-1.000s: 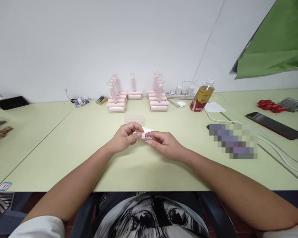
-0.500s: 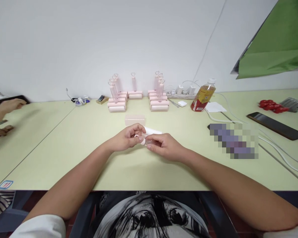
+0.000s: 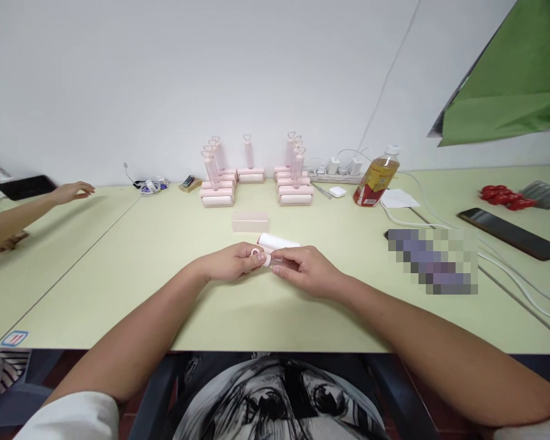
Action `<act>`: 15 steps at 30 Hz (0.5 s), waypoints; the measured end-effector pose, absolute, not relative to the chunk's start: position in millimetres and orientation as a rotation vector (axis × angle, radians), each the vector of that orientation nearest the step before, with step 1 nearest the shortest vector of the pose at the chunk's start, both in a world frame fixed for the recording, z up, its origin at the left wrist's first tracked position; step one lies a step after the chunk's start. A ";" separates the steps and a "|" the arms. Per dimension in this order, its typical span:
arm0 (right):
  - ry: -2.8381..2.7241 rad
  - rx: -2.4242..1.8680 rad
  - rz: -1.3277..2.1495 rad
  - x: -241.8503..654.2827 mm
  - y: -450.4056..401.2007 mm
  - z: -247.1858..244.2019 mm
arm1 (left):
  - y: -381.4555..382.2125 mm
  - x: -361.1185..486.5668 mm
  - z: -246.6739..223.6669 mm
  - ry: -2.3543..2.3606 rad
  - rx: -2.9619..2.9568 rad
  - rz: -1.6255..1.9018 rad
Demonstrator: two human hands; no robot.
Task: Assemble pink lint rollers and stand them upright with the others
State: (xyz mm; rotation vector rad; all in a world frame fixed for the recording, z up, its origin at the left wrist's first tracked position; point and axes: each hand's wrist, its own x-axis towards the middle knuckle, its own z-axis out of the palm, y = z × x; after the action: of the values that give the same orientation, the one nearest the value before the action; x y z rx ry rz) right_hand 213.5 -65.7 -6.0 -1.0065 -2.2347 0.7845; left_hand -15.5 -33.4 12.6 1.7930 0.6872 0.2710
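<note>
Hands [image 3: 268, 266] pinch pink handle [image 3: 261, 256] near case [image 3: 250, 222].

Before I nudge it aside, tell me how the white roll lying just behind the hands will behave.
The white roll is a cylinder lying on its side on the table, so a sideways push would probably send it rolling. It looks small and likely light, so it should lift easily. With the left hand and right hand right in front of it, it would likely bump them.

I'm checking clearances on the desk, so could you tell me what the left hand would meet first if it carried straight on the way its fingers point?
The left hand points right, so it would likely meet the right hand first, across the small pink piece they share.
</note>
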 end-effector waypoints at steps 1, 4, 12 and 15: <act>-2.246 -0.999 0.768 213.4 -65.9 -5.8 | -33.5 -15.3 12.3 0.687 1.784 0.266; -2.260 -0.985 0.703 213.0 -66.7 -5.6 | -34.5 -13.9 12.7 0.696 1.772 0.272; -2.279 -0.966 0.566 212.1 -68.8 -4.3 | -36.9 -11.9 14.0 0.692 1.786 0.304; -2.296 -0.962 0.549 212.1 -68.1 -4.8 | -36.7 -12.0 12.7 0.696 1.792 0.288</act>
State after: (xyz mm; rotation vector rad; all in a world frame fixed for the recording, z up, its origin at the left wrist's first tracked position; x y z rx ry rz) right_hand 212.1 -68.1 -4.8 -0.9624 -2.2964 0.5491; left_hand -12.0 -36.7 12.7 1.7923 0.6964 0.2877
